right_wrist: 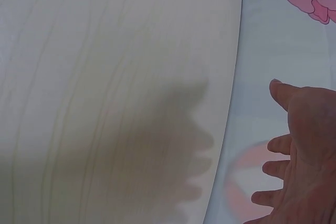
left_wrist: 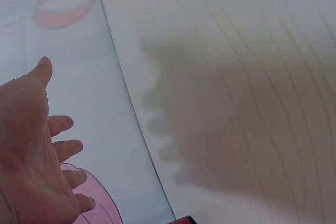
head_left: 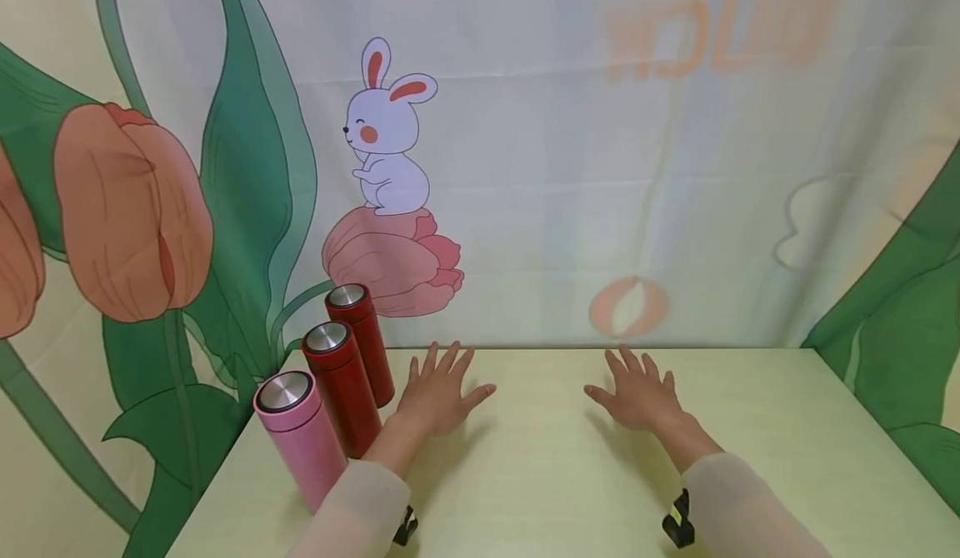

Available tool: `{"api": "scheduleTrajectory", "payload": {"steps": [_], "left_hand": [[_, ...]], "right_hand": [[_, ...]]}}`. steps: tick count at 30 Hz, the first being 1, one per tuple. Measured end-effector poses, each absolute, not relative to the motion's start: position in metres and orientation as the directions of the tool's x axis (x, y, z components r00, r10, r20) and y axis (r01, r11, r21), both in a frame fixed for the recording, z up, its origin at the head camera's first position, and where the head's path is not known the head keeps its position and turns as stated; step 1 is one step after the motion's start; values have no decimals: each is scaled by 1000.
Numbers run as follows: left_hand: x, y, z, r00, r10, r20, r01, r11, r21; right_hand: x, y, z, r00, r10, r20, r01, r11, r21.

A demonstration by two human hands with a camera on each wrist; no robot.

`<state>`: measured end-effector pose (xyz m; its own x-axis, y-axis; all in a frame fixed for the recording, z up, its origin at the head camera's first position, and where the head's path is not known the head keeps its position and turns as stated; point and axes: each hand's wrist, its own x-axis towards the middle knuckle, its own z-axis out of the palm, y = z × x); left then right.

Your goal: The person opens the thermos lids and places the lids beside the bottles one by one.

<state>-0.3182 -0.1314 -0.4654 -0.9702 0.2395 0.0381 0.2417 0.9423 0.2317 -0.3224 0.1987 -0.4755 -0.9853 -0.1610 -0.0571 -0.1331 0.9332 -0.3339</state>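
Gripping nothing, left hand and right hand spread their fingers; the left sleeve, cut off, partly hid the pink bottle.

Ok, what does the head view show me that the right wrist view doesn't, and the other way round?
Only the head view: the pink bottle, the nearer red bottle, the farther red bottle, the printed rabbit and the right sleeve.

Only the right wrist view: the palm side of the right hand.

Both: the right hand itself, the pale tabletop, and the backdrop with its pink flower and orange ring.
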Motion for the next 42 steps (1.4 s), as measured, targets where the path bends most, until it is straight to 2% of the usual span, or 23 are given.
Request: {"api": "scheduleTrajectory", "payload": {"steps": [23,32,42], "left_hand": [[-292,-137,-465,-960,272,59,278,937,213],[-272,-143,-462,-940,311,142,336,914,228],[-255,-147,-465,-938,330,109,347,906,243]], "right_hand": [[-300,184,-474,-975,-214,60,-222,923,-313],[-286,171,-477,-966,-245,87,-260,904,-338],[-271,156,-481,-959,-266,99,-283,880,-381]]}}
